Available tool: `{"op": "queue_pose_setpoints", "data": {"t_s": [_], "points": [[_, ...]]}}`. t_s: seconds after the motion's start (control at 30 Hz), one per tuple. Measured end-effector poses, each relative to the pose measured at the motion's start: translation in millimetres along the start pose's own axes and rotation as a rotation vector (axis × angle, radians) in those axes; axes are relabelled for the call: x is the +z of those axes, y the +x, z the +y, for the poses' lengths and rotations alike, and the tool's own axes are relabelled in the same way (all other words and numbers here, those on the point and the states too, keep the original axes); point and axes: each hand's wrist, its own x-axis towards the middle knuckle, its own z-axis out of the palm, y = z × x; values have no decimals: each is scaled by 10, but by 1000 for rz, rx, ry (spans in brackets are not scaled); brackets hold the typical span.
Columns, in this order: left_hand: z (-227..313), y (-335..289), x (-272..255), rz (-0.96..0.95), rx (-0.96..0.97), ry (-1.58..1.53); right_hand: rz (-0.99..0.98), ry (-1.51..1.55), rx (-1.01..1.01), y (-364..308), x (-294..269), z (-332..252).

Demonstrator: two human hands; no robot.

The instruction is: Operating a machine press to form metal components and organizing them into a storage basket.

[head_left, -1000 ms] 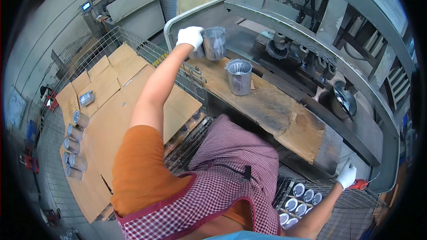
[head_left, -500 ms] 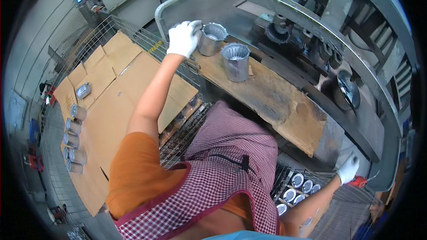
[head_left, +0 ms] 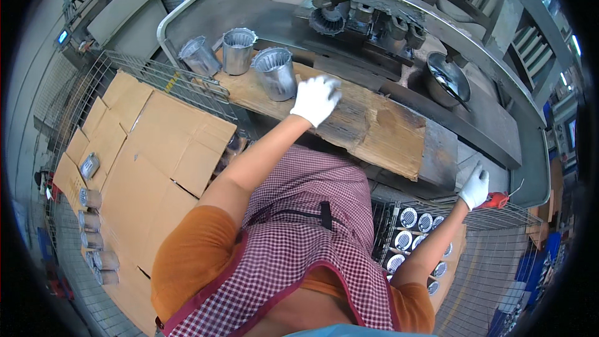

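Over a board (head_left: 393,143), the left hand (head_left: 317,100) hangs palm-down beside a cup (head_left: 275,76), grip released; right hand (head_left: 474,190) outstretched, grip unclear.

The gloves (head_left: 314,101) were white, the apron (head_left: 262,268) maroon-and-white checked, and the cups (head_left: 276,76) at eleven o'clock were silvery grey.

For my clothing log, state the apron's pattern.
The apron is checked in maroon and white, best seen in the head view.
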Motion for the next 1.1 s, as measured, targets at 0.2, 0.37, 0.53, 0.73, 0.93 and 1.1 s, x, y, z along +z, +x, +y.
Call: {"op": "queue_pose_setpoints", "data": {"t_s": [0.2,0.37,0.53,0.73,0.93,1.1], "points": [[76,-25,80,-140,10,53,40,13,30,-16,14,-6],[68,-62,83,86,5,66,92,26,11,-13,108,91],[71,-62,97,0,44,109,97,15,-2,-79,-23,39],[116,51,60,-106,101,53,97,79,-5,-126,-27,-4],[59,-13,94,106,73,156,156,65,-62,-94,-8,-160],[-40,-26,231,7,134,214,141,79,-41,-115,-149,-144]]}}
